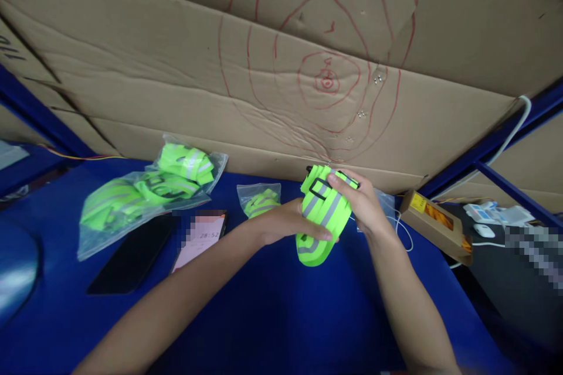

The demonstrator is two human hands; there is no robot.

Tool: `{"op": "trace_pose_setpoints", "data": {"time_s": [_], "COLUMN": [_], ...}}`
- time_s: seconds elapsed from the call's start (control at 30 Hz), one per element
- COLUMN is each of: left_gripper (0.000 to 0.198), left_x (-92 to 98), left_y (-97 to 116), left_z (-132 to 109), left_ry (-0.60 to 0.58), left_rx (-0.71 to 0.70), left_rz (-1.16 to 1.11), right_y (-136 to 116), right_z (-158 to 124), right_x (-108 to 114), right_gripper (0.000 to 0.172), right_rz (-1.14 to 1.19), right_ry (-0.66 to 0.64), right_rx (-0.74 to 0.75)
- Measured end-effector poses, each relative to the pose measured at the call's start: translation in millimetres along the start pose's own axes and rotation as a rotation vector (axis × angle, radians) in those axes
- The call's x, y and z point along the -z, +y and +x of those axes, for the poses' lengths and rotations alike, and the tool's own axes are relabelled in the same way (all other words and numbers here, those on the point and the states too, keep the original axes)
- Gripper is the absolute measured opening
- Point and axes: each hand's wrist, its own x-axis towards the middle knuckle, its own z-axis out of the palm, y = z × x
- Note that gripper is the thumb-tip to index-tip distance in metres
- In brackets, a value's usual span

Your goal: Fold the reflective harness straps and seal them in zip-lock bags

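Observation:
A folded reflective strap [326, 214], neon yellow-green with silver stripes and black buckles, is held up above the blue table. My left hand [292, 221] is closed around its left side, thumb pressed on the front near the lower end. At the upper right my right hand [358, 199] grips it, with the thumb lying over the top by a buckle. Behind my left wrist, partly covered, lies a small clear bag [260, 200] with similar neon material inside. Fingers behind the strap are mostly hidden.
Larger clear bags of neon straps [145, 190] lie at the left on the blue table [281, 316]. A black phone-like slab [132, 255] and a lit phone [202, 237] are near them. At right stand an open cardboard box [435, 225] and a white mouse [484, 230]. Cardboard [176, 70] walls the back.

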Motion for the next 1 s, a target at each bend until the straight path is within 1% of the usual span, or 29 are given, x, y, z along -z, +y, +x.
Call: {"op": "trace_pose_setpoints", "data": {"time_s": [0.07, 0.13, 0.2, 0.27, 0.33, 0.4, 0.43, 0.53, 0.6, 0.67, 0.73, 0.8, 0.9, 1.0], "left_gripper": [0.030, 0.028, 0.032, 0.037, 0.040, 0.040, 0.041, 0.043, 0.042, 0.041, 0.041, 0.041, 0.039, 0.036], "left_x": [1.8, 3.2, 3.7, 3.6, 4.0, 5.1, 5.7, 7.0, 7.0, 6.7, 6.0, 4.8, 2.0, -0.8], "left_y": [-1, -4, -8, -12, -18, -26, -32, -55, -69, -80, -86, -87, -88, -91], "left_z": [0, 2, 3, 1, -5, -12, -16, -25, -29, -31, -34, -38, -43, -46], "left_ry": [0.001, 0.025, 0.078, 0.155, 0.243, 0.278, 0.273, 0.228, 0.210, 0.189, 0.164, 0.138, 0.101, 0.073], "left_rx": [0.012, 0.022, 0.034, 0.070, 0.116, 0.163, 0.186, 0.232, 0.245, 0.253, 0.256, 0.247, 0.215, 0.186], "left_rz": [0.002, 0.015, 0.027, 0.096, 0.207, 0.279, 0.283, 0.272, 0.282, 0.286, 0.280, 0.269, 0.220, 0.186], "right_y": [0, 2, 9, 21, 36, 52, 60, 83, 94, 100, 101, 100, 96, 95], "right_z": [0, 2, 4, 3, -1, -13, -20, -46, -60, -70, -76, -79, -82, -86], "right_x": [0, 0, 0, 2, 5, 6, 5, -3, -10, -16, -20, -20, -19, -19], "right_gripper": [0.040, 0.039, 0.039, 0.040, 0.040, 0.041, 0.042, 0.046, 0.049, 0.049, 0.046, 0.043, 0.041, 0.039], "right_rz": [-0.058, -0.078, -0.019, 0.017, -0.032, -0.046, -0.002, 0.266, 0.384, 0.421, 0.443, 0.475, 0.515, 0.523], "right_ry": [0.028, 0.024, -0.015, -0.048, -0.056, -0.046, -0.039, -0.045, -0.038, -0.018, -0.023, -0.045, -0.052, -0.076], "right_rx": [0.077, 0.099, 0.019, -0.065, -0.071, -0.087, -0.131, -0.368, -0.468, -0.492, -0.490, -0.512, -0.584, -0.611]}}
